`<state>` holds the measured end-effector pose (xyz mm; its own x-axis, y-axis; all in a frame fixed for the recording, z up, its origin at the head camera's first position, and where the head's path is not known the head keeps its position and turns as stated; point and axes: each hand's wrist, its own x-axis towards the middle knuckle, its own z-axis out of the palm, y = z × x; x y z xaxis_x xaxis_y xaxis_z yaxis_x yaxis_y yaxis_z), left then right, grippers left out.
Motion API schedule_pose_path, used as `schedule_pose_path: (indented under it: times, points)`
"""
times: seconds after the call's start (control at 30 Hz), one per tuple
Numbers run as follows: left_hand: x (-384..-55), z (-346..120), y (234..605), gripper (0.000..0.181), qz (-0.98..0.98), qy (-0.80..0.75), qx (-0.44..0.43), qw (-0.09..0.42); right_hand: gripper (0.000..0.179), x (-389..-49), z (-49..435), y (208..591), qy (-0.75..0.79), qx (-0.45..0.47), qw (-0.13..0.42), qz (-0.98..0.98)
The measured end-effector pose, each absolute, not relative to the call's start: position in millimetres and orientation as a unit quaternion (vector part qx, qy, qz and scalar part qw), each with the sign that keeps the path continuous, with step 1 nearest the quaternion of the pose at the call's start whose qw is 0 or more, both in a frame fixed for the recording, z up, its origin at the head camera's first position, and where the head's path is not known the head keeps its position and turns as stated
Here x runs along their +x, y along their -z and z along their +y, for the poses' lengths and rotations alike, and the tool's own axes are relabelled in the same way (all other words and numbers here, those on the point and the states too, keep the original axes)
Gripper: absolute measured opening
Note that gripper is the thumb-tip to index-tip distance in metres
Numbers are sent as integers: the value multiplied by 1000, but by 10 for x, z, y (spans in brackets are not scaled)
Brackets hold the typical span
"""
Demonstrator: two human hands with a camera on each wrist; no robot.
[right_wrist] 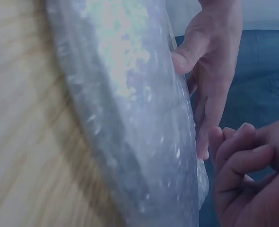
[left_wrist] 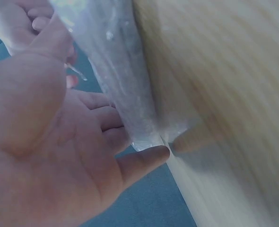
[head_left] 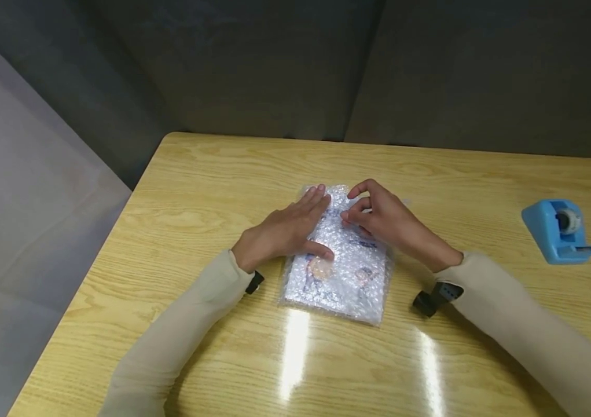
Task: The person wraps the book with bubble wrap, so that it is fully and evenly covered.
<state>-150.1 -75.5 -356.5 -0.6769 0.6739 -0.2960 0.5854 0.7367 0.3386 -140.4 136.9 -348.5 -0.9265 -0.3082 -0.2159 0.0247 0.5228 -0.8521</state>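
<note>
A flat package in bubble wrap (head_left: 347, 289), with printed pictures showing through, lies on the table. My left hand (head_left: 292, 229) rests on its left part, fingers straight and thumb spread across the wrap. At the upper right of the package is my right hand (head_left: 381, 217), its fingers bent and the thumb close to the fingertips. In the left wrist view a small strip of clear tape (left_wrist: 77, 72) sticks out from the right hand's fingertips. From the right wrist, the curled right fingers (right_wrist: 241, 163) show beside the shiny wrap, near the left hand (right_wrist: 217, 61).
A blue tape dispenser (head_left: 550, 231) with a roll in it stands at the right of the wooden table (head_left: 212, 191). Dark curtains (head_left: 259, 69) hang behind the table's far edge, and a pale cloth (head_left: 24, 191) is on the left.
</note>
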Motion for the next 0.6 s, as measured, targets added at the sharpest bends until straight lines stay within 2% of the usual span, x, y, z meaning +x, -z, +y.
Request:
schedule_pose_path:
  times: [0.27,0.6]
  points:
    - [-1498,-759,3568,108,909,-106,349,200,29,-1450,1287,3499,477,-74,190,855]
    - [-1501,-755,3571,109,909,-97,354,199,36,-1530,1259,3507,450,-32,223,864]
